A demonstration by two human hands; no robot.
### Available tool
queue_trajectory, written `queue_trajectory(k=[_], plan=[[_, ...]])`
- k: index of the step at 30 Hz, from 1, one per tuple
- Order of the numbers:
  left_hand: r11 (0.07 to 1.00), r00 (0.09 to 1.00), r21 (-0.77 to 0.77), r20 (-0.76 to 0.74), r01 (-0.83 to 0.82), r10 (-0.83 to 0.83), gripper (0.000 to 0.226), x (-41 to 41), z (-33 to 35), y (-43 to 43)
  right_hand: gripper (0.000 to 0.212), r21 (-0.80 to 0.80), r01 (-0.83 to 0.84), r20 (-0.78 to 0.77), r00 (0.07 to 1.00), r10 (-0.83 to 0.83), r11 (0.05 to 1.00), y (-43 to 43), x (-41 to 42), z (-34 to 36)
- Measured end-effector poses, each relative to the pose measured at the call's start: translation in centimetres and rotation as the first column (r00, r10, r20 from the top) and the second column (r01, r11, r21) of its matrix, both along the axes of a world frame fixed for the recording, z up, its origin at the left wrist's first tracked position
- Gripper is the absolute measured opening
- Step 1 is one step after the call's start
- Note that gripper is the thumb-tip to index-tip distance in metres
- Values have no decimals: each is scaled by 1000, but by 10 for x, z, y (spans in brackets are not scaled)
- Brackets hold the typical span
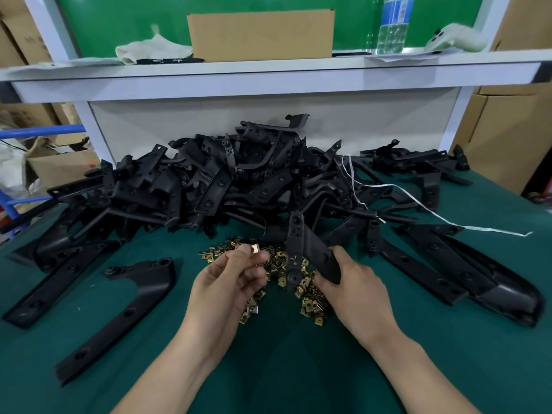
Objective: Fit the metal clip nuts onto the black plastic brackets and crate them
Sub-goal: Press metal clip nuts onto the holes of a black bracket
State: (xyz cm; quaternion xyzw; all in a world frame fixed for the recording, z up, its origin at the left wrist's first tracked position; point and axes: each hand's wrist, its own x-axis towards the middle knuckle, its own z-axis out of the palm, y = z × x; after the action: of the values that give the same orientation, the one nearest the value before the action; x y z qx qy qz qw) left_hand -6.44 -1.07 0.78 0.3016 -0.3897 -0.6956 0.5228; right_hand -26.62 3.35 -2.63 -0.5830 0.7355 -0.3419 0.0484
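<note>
Left hand [230, 276] is pinching one small brass-coloured metal clip nut [254, 249] between thumb and forefinger, just above the loose heap of clip nuts [313, 300] on the green-covered counter [283, 369]. The right hand [355, 282] has its grip curled round the wide end of a long black plastic bracket [310, 249], with the drilled narrow arm tilted up over the heap.

I reckon the nut is light, thin and springy, and slick enough to squirt out of a pinch. I'd hold it by its flat faces and leave the open mouth free to slide on. The bracket looks stiff and light, so gripping close to the tab being fitted should steady it.

Behind the heap sprawls a tangled pile of black brackets [239, 180], with more lying to either side. Far behind the heap, up on the shelf, sits a brown cardboard box [260, 34]. I can't see what's inside it, and I can't see any crate.
</note>
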Motion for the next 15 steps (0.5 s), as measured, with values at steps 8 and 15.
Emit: queue_trajectory(k=[8,15], plan=[[1000,1000,-16,7,24,-24,16,-2,2,3,25,-4,-12,-11,1000,12,1000,0,0,-1],[997,996,-58,75,56,-51,16,-6,0,7,25,-7,-13,-22,1000,13,1000,-1,0,-2]])
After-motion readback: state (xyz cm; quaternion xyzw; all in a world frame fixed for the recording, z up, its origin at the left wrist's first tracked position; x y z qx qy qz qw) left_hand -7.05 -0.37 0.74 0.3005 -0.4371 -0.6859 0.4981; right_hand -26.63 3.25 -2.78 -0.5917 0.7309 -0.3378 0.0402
